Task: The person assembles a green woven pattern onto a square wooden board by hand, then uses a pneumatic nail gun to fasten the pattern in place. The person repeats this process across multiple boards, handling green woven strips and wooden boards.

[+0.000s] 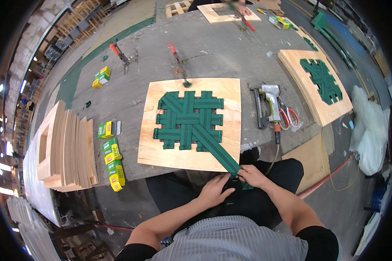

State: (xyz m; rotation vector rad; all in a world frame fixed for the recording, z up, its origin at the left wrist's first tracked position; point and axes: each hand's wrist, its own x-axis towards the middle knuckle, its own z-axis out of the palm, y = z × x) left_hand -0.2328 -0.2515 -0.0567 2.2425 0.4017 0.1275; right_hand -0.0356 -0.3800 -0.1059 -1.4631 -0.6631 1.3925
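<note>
A square light-wood panel (149,148) lies in front of me, with dark green webbing straps (188,114) woven across its middle opening. One loose strap (217,150) runs diagonally over the weave to the panel's near right edge. There my right hand (253,175) is closed, pinching that strap near its lower end. Just left of it, my left hand (214,191) has its thumb spread away, its fingertips close to the strap and the panel's front edge. Those fingertips are partly hidden, and whether they touch the strap is unclear. A clamp with a red handle (173,48) stands at the panel's far edge.
A staple gun (271,104) with a hose and red-handled scissors (288,117) lie to the right. Beyond them is a stack of panels (298,82) topped by a webbed one. Yellow-green boxes (112,150) and stacked wooden frames (65,148) stand left. Another person's hand (245,10) works opposite.
</note>
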